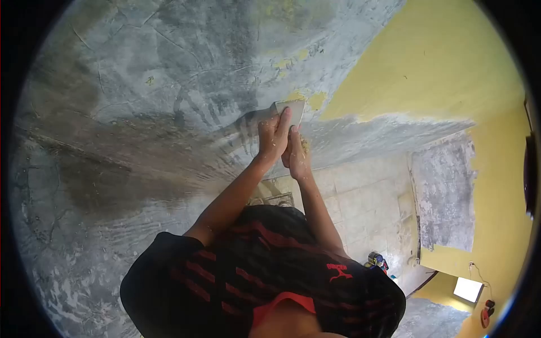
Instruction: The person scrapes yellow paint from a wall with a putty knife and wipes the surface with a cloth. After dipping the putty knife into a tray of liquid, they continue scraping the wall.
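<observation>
A flat, pale metal scraper (296,107) is pressed against the wall, with its wide edge at a patch of yellow paint. My left hand (273,135) is closed around it, thumb lying along the blade. Just to the right and slightly lower, my right hand (297,153) is also closed on the scraper, its thumb pointing up at the blade. The handle is hidden by my fingers. Small pale flakes stick to both hands and wrists. Around the blade the wall (214,62) is bare grey, with remnants of yellow paint.
Yellow paint (434,62) covers the upper right wall, ending in a ragged edge. A pale tiled floor (360,197) lies below on the right. Farther off are a colourful object (376,260) on the floor, a bright opening (468,289) and a cable (483,276) on the wall.
</observation>
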Demonstrator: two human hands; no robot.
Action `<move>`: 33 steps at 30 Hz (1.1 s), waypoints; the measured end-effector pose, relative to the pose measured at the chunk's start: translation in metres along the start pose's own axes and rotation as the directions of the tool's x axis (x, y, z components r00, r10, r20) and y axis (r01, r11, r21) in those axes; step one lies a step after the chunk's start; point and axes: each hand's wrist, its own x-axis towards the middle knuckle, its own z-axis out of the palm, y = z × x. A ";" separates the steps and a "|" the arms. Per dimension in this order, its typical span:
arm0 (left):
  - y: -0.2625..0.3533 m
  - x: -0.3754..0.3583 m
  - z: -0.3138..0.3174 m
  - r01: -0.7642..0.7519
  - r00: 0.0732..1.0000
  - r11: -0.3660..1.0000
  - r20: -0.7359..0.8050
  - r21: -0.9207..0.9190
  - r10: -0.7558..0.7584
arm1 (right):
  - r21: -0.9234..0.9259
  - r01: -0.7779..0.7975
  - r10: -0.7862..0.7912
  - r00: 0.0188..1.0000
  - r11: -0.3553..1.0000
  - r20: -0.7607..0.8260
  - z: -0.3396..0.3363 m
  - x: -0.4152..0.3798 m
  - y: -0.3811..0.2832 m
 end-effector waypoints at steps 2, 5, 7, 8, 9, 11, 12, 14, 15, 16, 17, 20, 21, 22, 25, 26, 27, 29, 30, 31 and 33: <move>0.006 -0.001 0.001 -0.006 1.000 0.998 0.000 0.069 0.006 | -0.084 -0.038 0.037 0.999 0.996 -0.007 -0.003 0.003 0.007; -0.008 0.005 -0.003 -0.014 1.000 0.994 -0.009 0.110 0.015 | 0.117 -0.082 0.080 0.997 0.990 0.022 0.003 0.004 0.009; -0.016 0.005 0.002 -0.024 0.999 0.994 -0.031 0.109 0.028 | 0.085 -0.057 0.060 0.998 0.995 -0.022 0.009 0.001 0.003; -0.020 0.007 0.001 -0.041 0.998 0.993 -0.046 0.112 0.046 | 0.058 -0.027 0.031 0.997 0.998 -0.067 0.012 0.001 0.002; -0.016 0.008 0.001 -0.041 0.998 0.993 -0.051 0.115 0.047 | 0.059 -0.029 0.033 0.998 0.998 -0.061 0.012 0.002 0.005; -0.007 0.010 -0.002 -0.101 0.994 0.973 -0.020 0.205 0.108 | 0.112 0.029 -0.024 0.999 0.993 -0.044 0.010 0.008 0.018; 0.000 0.011 -0.003 -0.102 0.993 0.972 -0.029 0.211 0.110 | 0.114 0.025 -0.022 0.999 0.993 -0.034 0.010 0.010 0.023; 0.012 0.014 -0.006 -0.220 0.972 0.902 0.007 0.372 0.235 | 0.226 -0.108 0.107 0.994 0.968 0.017 0.011 0.016 0.034; 0.011 0.015 -0.008 -0.217 0.972 0.900 0.000 0.378 0.235 | 0.226 -0.114 0.111 0.993 0.967 0.026 0.012 0.018 0.039; 0.009 0.015 -0.010 -0.200 0.977 0.894 0.012 0.400 0.213 | 0.319 -0.179 0.170 0.984 0.931 0.057 0.014 0.020 0.045; 0.007 0.015 -0.012 -0.181 0.982 0.888 0.023 0.422 0.189 | 0.406 -0.245 0.227 0.969 0.881 0.093 0.016 0.020 0.051; 0.013 0.015 -0.013 -0.221 0.972 0.886 0.015 0.408 0.235 | 0.424 -0.239 0.236 0.970 0.873 0.060 0.030 0.014 0.037; 0.016 0.014 -0.012 -0.226 0.970 0.888 0.011 0.401 0.242 | 0.419 -0.246 0.240 0.968 0.874 0.069 0.029 0.016 0.041; 0.021 0.013 -0.010 -0.187 0.980 0.929 -0.010 0.319 0.200 | 0.382 -0.220 0.223 0.974 0.898 0.037 0.026 0.018 0.045; 0.011 0.014 -0.009 -0.169 0.984 0.910 0.005 0.379 0.180 | 0.238 -0.174 0.186 0.982 0.955 -0.028 0.014 0.015 0.035; 0.010 0.013 -0.008 -0.142 0.989 0.926 0.003 0.350 0.150 | 0.129 -0.148 0.158 0.985 0.980 -0.065 0.010 0.014 0.025; 0.003 0.013 -0.003 -0.138 0.989 0.927 0.002 0.350 0.147 | 0.128 -0.152 0.161 0.985 0.980 -0.066 0.008 0.012 0.019; -0.021 0.012 0.007 -0.058 0.995 0.996 -0.079 0.067 0.063 | -0.083 -0.013 0.005 0.996 0.997 -0.090 0.004 0.012 0.006; -0.016 0.012 0.004 0.018 1.000 0.995 -0.007 0.097 -0.017 | -0.149 -0.003 -0.013 0.994 0.989 -0.109 0.002 0.010 -0.004; -0.011 0.011 0.008 0.016 1.000 0.995 -0.004 0.097 -0.016 | -0.149 -0.001 -0.015 0.994 0.989 -0.111 -0.002 0.012 -0.006; 0.001 0.007 0.021 0.097 0.994 0.982 -0.025 -0.164 -0.102 | -0.208 0.035 -0.052 0.996 0.977 -0.078 -0.015 0.014 -0.010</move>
